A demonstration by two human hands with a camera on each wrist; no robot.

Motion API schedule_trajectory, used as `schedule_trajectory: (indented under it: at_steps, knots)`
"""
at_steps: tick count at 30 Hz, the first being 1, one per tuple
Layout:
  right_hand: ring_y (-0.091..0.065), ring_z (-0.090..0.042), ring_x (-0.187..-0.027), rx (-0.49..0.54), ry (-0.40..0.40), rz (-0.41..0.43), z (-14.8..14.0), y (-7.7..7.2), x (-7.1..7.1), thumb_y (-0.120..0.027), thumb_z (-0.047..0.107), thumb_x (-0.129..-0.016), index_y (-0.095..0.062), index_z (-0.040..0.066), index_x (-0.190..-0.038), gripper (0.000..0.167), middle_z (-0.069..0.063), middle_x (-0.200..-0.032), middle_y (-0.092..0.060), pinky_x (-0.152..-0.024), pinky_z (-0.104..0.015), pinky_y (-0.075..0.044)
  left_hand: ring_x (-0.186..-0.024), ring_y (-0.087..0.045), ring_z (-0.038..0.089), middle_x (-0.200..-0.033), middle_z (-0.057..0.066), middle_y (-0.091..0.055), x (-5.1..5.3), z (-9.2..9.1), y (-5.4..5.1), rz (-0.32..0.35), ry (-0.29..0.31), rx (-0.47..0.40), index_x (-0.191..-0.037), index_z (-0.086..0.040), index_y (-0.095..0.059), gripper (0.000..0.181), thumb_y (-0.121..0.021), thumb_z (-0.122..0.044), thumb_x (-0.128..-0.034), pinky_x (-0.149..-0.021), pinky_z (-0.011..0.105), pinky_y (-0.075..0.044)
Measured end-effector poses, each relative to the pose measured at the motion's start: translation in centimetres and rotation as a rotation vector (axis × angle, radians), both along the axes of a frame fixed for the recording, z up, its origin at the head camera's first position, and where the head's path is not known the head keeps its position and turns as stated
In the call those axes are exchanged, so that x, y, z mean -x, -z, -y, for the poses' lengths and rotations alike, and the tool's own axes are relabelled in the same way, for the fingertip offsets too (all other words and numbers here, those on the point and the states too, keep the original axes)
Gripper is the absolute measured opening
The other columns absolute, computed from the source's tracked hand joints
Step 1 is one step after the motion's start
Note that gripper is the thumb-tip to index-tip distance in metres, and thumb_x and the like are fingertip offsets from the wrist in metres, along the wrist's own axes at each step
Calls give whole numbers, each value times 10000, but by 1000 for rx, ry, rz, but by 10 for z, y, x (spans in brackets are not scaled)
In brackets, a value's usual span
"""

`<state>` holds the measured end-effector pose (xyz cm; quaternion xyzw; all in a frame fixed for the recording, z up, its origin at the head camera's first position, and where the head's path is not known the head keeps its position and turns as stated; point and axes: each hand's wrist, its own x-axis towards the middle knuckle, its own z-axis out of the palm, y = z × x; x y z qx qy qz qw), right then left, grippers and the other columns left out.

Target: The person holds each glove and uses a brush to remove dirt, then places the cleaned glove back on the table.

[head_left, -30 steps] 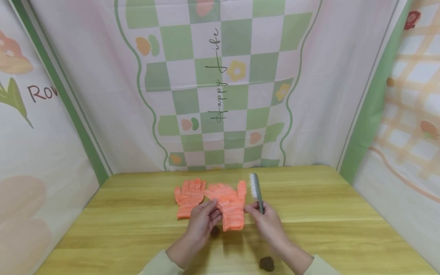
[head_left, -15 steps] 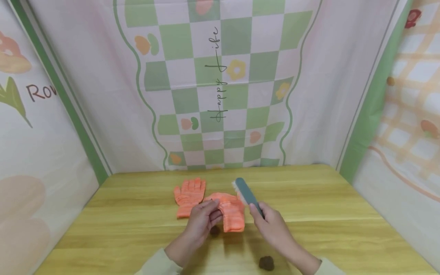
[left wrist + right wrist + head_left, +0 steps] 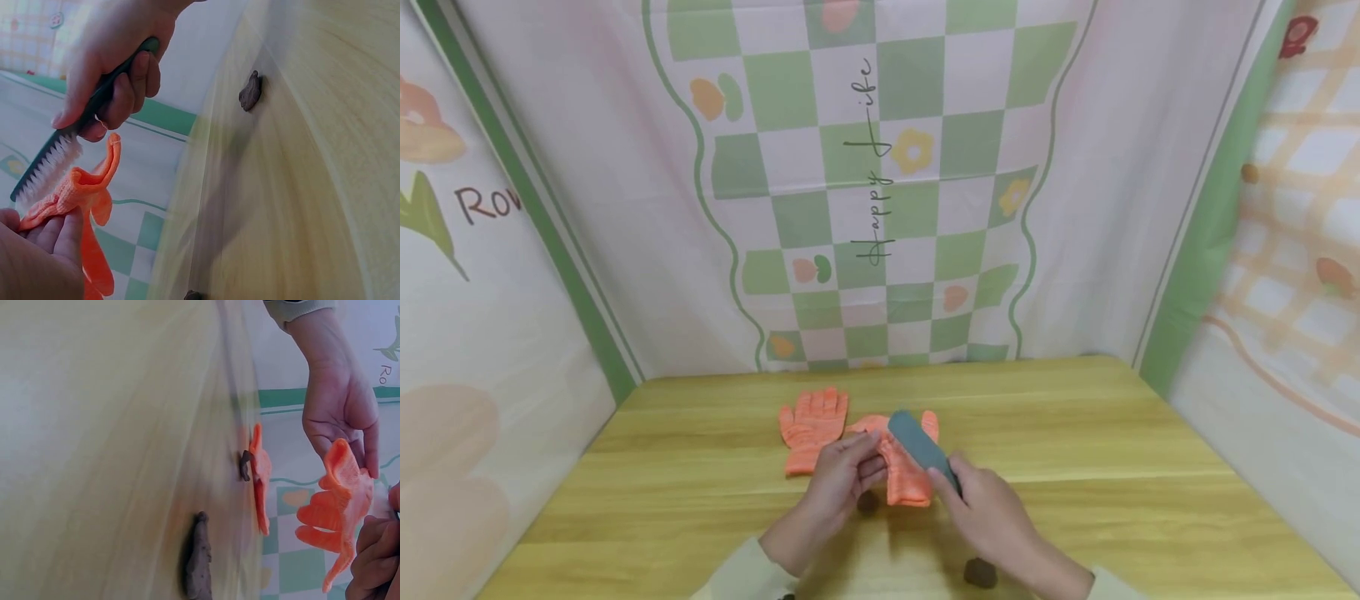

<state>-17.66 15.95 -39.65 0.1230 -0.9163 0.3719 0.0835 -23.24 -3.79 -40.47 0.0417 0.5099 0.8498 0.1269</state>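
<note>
My left hand (image 3: 841,477) pinches an orange knitted glove (image 3: 910,485) by its side, holding it above the table. In my right hand (image 3: 988,508) is a brush (image 3: 921,442) with a dark green handle, its fingers curled round the grip. White bristles (image 3: 53,165) face the glove in the left wrist view, at or very near its surface; actual contact cannot be told. From the right wrist view the held glove (image 3: 340,500) hangs with its fingers spread. A second orange glove (image 3: 815,421) lies flat on the table to the left.
Two dark brown lumps lie on the wooden table (image 3: 1112,467): one lump (image 3: 868,502) below the left hand, another lump (image 3: 981,572) near the right forearm. A checked curtain (image 3: 917,217) hangs behind the table's far edge.
The right hand has swung the brush leftward and down, from upright beside the held glove to slanting over it. Bristles now face the glove. The left hand stays nearly still.
</note>
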Motion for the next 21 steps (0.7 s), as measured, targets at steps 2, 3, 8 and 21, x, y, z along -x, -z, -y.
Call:
schedule_trajectory:
  at_steps: [2,3,8,21]
  knots:
    - [-343,-25,-431,-30,-1,-8,0,1,0,-501,364,-1021,-502,152,-816,295,86,-558,-421,-379,-192,-319,-693,-668,83,-753,11,-682,0,0,0,5,-1,1,-863,-69,-685,140,-592,-94,-965,-704,247,-578]
    - [-348,-27,-433,-42,-1,-12,0,2,0,-504,367,-1019,-499,153,-813,298,88,-559,-422,-384,-193,-322,-699,-670,85,-759,14,-684,0,0,0,8,-3,3,-876,-67,-687,136,-590,-97,-967,-707,248,-578]
    - [-349,-36,-435,-101,9,-42,0,4,0,-516,387,-1009,-492,155,-804,311,90,-557,-409,-395,-201,-315,-699,-668,84,-754,10,-671,2,-2,2,12,-16,16,-860,-58,-650,134,-587,-103,-970,-710,256,-579]
    - [-333,-38,-442,-215,35,-61,-2,9,-1,-529,401,-1000,-506,162,-803,310,94,-558,-396,-403,-204,-302,-679,-670,88,-743,27,-678,1,-4,7,16,-72,51,-932,0,-671,117,-586,-75,-963,-677,250,-582]
